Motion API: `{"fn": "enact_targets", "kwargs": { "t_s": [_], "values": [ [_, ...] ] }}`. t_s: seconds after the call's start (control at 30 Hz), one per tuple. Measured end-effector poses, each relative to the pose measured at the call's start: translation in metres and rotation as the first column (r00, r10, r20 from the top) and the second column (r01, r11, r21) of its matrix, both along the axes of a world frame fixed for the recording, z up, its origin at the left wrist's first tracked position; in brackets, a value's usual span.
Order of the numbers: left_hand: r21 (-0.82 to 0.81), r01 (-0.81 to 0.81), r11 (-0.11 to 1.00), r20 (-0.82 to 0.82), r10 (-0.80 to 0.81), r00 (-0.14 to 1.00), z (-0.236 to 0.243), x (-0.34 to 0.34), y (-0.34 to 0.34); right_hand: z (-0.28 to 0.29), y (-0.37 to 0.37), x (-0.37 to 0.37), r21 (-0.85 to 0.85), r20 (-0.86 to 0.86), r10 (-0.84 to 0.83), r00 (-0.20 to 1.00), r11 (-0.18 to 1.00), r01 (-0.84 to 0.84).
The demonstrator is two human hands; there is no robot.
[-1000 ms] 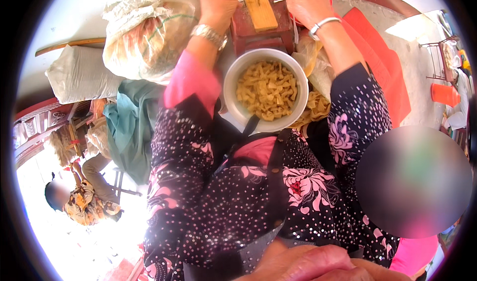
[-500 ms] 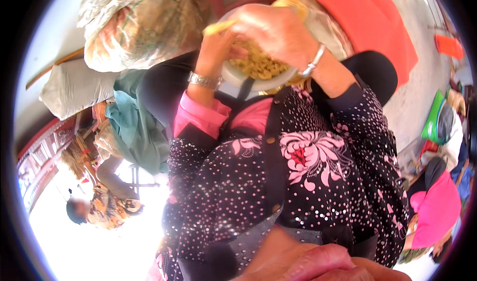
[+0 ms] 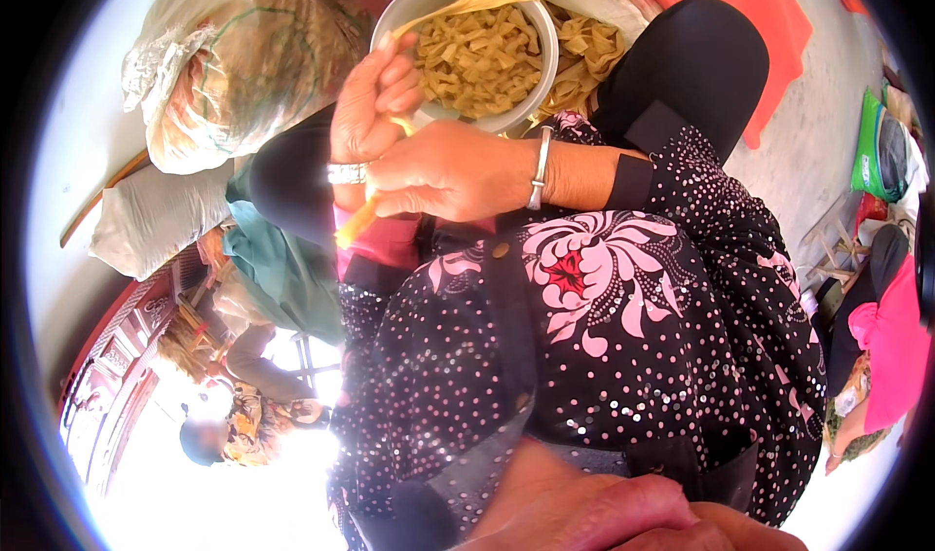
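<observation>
My left hand (image 3: 375, 98) is closed in a loose fist at the near left side of a white bucket (image 3: 553, 59). A flat yellow strip (image 3: 477, 3) passes through it, one end lying over the bucket's far rim. Just below, my right hand (image 3: 453, 171) crosses my left wrist, fingers pinched on the lower part of the same strip; its tail sticks out near my left cuff. Many short, folded yellow pieces (image 3: 482, 59) fill the bucket. To its right lie looser, wider yellow strips (image 3: 586, 53). The fingertips of my right hand are partly hidden.
A big translucent sack (image 3: 253, 55) stands at the left, with a pale wrapped bundle (image 3: 156, 215) and a teal cloth (image 3: 278, 259) below it. Red sheeting (image 3: 745, 25) lies at the right. People sit nearby: one in pink (image 3: 891, 347), another in patterned clothes (image 3: 258, 424).
My right hand has come down and left from over the bucket to my left wrist, drawing the strip along. My left hand has moved slightly left, uncovering the bucket. The view has shifted.
</observation>
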State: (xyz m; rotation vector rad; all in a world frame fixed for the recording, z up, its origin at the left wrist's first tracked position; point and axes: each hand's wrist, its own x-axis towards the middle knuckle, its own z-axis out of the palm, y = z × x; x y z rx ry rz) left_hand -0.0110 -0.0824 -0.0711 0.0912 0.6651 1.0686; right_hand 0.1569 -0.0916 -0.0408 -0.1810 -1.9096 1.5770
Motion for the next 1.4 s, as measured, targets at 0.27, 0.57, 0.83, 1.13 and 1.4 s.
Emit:
{"fn": "enact_targets", "kwargs": {
  "t_s": [0.27, 0.57, 0.83, 1.13, 1.4],
  "values": [
    [0.270, 0.006, 0.963, -0.663, 0.181, 0.727, 0.051, 0.022, -0.025, -0.010, 0.049, -0.014, 0.131, -0.268, -0.660, 0.702, 0.696, 0.706],
    [0.455, 0.529, 0.716, -0.567, 0.691, -0.448, 0.059, 0.036, -0.027, -0.019, 0.048, -0.005, -0.093, 0.151, -0.453, 0.879, 0.879, 0.469],
    [0.372, 0.553, 0.746, -0.795, 0.563, -0.225, 0.040, 0.034, -0.033, -0.037, 0.058, 0.013, -0.162, 0.254, -0.167, 0.953, 0.964, 0.212],
    [0.429, -0.042, 0.902, -0.646, 0.339, 0.684, 0.050, 0.042, -0.030, -0.022, 0.042, 0.021, -0.059, 0.150, -0.380, 0.913, 0.918, 0.392],
    [0.354, 0.147, 0.924, -0.798, 0.216, 0.562, 0.053, 0.059, -0.030, -0.025, 0.054, 0.042, -0.185, 0.081, -0.300, 0.951, 0.933, 0.310]
  ]
}}
